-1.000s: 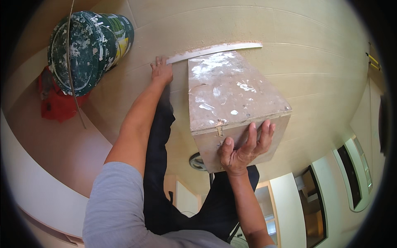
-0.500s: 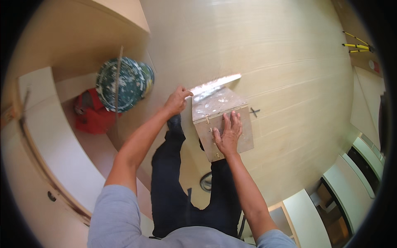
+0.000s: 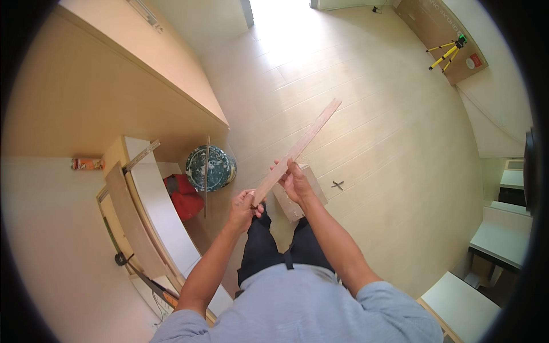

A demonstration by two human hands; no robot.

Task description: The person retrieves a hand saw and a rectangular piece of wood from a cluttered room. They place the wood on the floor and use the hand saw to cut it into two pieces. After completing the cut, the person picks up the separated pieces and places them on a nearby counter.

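Note:
A long, narrow wooden strip (image 3: 311, 130) is held in both hands in front of me, slanting up to the right. My left hand (image 3: 246, 210) grips its near end. Further along, my right hand (image 3: 294, 182) pinches it, thumb on top and fingers beneath. Below the strip and partly covered by my right hand stands a wooden box (image 3: 311, 191) on the floor, close to my legs.
At left, a paint-spattered green bucket (image 3: 197, 171) has a thin strip lying across it, with a red bag (image 3: 183, 197) alongside. A dark cross-shaped piece (image 3: 337, 185) lies on the floor. A yellow tripod (image 3: 447, 57) stands far right. Wooden cabinetry (image 3: 114, 91) overhangs on the left.
The strip, earlier at the far side of the box under my left hand, is lifted into both hands. My right hand has left the box top. My view has risen and shifted.

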